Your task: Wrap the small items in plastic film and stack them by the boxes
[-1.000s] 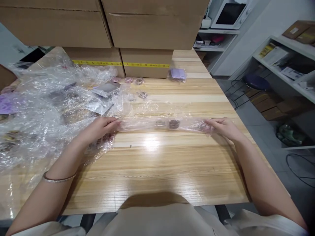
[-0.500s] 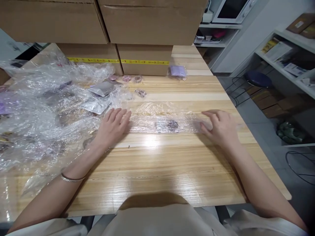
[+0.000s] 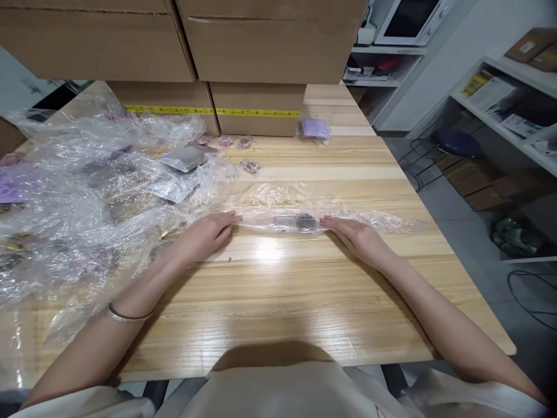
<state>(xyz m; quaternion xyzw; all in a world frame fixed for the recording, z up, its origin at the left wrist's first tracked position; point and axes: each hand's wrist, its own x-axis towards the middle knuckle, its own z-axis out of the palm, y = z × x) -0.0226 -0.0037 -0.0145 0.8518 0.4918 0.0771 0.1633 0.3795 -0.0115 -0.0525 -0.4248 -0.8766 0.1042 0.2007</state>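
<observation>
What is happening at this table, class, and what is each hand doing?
A person has both hands on a flat strip of clear plastic film on the wooden table. The left hand and right hand touch it on either side of a small dark item within the film. More crumpled film lies to the left, and cardboard boxes stand behind.
</observation>
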